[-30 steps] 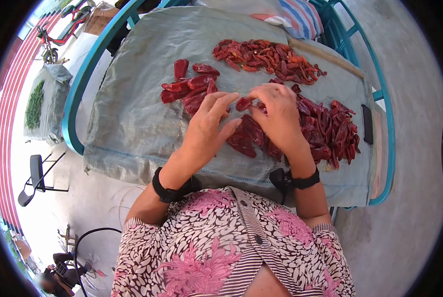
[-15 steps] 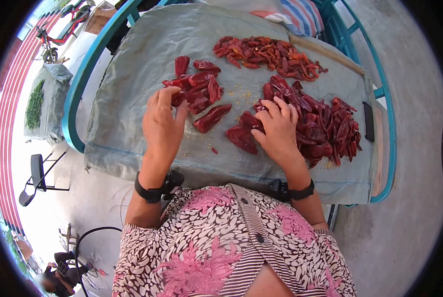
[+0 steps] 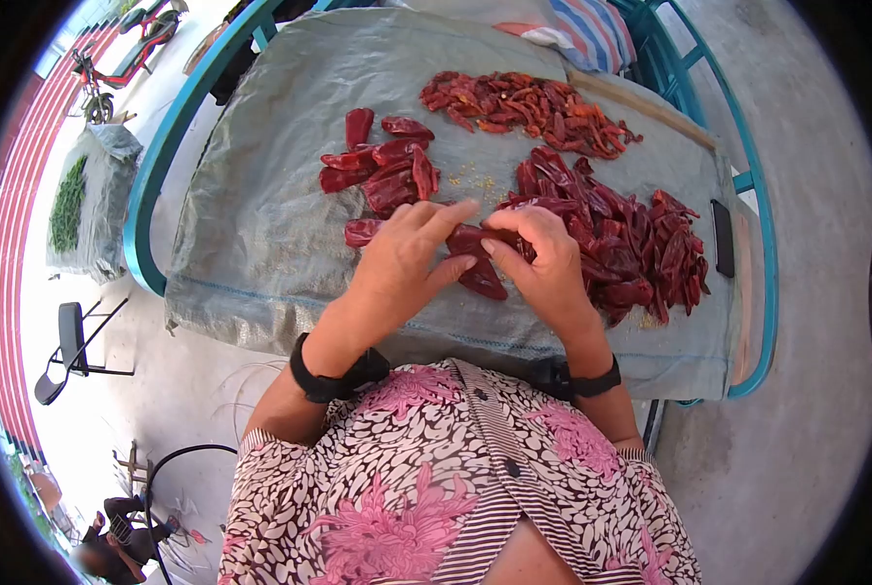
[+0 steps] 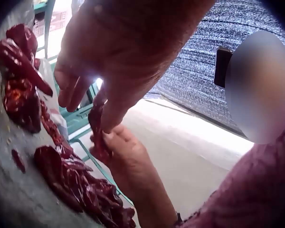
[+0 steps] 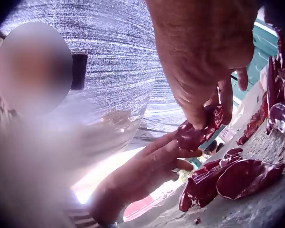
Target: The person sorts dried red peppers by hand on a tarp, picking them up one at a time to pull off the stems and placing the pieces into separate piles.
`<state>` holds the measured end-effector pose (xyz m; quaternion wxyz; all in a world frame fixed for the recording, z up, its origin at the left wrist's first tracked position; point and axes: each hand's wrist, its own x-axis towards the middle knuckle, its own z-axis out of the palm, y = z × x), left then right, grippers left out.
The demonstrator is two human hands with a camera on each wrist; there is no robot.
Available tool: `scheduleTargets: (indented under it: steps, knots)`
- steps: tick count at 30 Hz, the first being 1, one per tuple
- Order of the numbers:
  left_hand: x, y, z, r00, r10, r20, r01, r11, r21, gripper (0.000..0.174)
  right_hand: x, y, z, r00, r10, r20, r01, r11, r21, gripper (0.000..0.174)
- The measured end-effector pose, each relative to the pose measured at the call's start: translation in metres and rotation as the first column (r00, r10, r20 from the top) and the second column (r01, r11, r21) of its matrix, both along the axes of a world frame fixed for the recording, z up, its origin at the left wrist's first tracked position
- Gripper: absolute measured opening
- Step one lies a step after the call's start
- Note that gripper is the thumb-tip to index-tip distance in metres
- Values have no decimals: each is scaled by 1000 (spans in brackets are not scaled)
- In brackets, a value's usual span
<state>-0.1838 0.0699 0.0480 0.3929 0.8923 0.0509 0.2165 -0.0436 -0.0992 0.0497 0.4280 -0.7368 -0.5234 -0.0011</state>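
A dark red dried pepper [image 3: 467, 239] is held between the two hands above the cloth; it also shows in the left wrist view [image 4: 97, 118] and the right wrist view [image 5: 194, 135]. The left hand [image 3: 394, 270] pinches its left end between thumb and fingers. Thumb and curled fingers of the right hand [image 3: 545, 265] grip the other end. Just below lies another pepper [image 3: 485, 282] on the cloth. A small group of whole peppers [image 3: 389, 187] is beyond the left hand, one of them partly behind its fingers. Right of the right hand spreads a larger pile [image 3: 641, 249].
A pile of smaller, brighter red peppers [image 3: 534, 105] lies at the far side of the grey-green cloth [image 3: 251, 224]. A dark phone [image 3: 723, 241] rests near the right edge. Teal metal rails [image 3: 145, 195] border the surface. Pale crumbs are scattered mid-cloth.
Half a second ago the left hand was at the left group; it has moved right to meet the right hand, with a pepper now between them. One pepper now lies left of the left hand's fingers.
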Motion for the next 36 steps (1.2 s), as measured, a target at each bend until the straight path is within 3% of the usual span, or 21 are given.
scheduleTargets:
  steps: [2,3,5,6,10,13,16,18,23,27,30,33,36]
  knots:
    - [4,-3,-4,999,-33,32,32,999,15,48,0,-4,0,1000,-12,-16,12,1000,-22,24]
    - [5,-3,-4,1000,30,4,-30,998,-48,46,0,-7,1,1000,-19,-23,18,999,-33,25]
    - [6,-1,-2,986,153,-65,-162,973,-163,42,-3,-14,4,957,-135,-257,72,968,-240,33]
    - [6,4,-4,977,211,-28,-212,975,-67,38,-5,-17,4,911,-205,-359,76,937,-341,36]
    - [16,20,-7,949,306,75,-313,942,117,40,-12,-25,-18,996,-85,-24,70,924,-376,46]
    - [27,21,-4,839,449,308,-541,746,388,41,-17,-19,-27,995,-46,89,80,896,-436,47]
    - [23,18,-1,900,351,260,-418,866,276,42,-17,-18,-30,996,-51,68,77,880,-468,45]
    - [20,14,-7,963,194,186,-238,937,254,43,-16,-19,-25,998,-59,39,70,862,-501,42]
    - [15,-4,-10,995,-98,-8,98,985,145,29,-15,-16,-17,987,-122,-107,86,953,-292,28]
    - [15,-2,-18,994,-109,-24,111,986,121,24,-10,-16,-10,980,-137,-146,107,975,-192,26]
    - [21,3,-15,994,53,96,-60,996,64,19,15,-22,-15,970,-196,146,218,964,-151,32]
    - [25,13,-8,983,177,48,-177,984,-1,15,31,-27,-14,839,-299,455,418,889,-186,38]
    - [34,16,-2,948,292,130,-279,954,-105,21,45,-29,-24,813,-276,512,440,868,-231,42]
